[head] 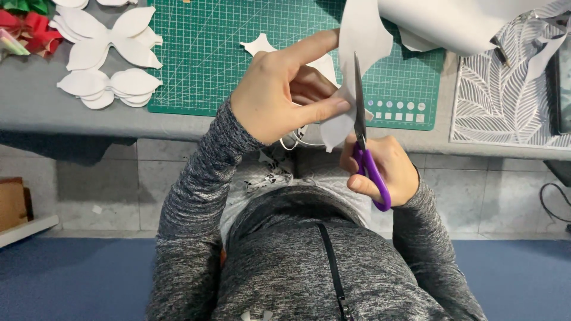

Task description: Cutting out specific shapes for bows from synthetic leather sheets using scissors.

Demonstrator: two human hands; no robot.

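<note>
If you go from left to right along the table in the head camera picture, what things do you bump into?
Red and green paper bits → stacks of white cut-out petal shapes → green cutting mat → left hand holding white paper → scissors in the right hand → leaf-patterned sheet.

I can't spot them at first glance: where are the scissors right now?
In the head view, the purple-handled scissors are right of centre, in the right hand, blades up through the white paper piece held by the left hand.

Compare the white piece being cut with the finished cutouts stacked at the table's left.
The white piece is held in the air by the left hand, scissors in it; the finished cutouts lie flat, untouched. Its outline is irregular; theirs is symmetric petals. Both are white.
</note>
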